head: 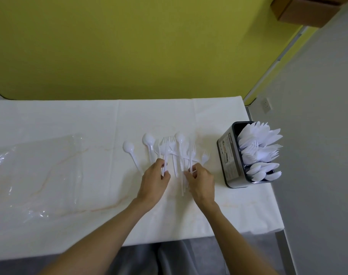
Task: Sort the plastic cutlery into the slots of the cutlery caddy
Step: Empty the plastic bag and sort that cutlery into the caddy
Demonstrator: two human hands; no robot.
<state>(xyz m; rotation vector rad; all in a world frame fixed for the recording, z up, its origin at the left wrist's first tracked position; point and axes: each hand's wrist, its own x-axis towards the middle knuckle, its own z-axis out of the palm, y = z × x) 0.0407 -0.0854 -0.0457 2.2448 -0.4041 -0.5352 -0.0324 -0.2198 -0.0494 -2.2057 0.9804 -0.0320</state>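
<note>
Hands worked a loose pile of white plastic cutlery point(175, 153) at the middle of the cloth-covered table point(70, 120). The left hand point(155, 179) pinched a fork handle between thumb and fingers, and the right hand point(201, 180) closed on another handle, apparently to separate pieces by type. Toward 3 o'clock, near the table's edge, stood the cutlery caddy point(230, 155), its slots already packed. A clear plastic bag point(30, 165) lay toward 9 o'clock.

Both bare forearms are reaching forward, converging — the left hand point(155, 176) and right hand point(201, 178) are lying close together, fingers curled in a pinch.
</note>
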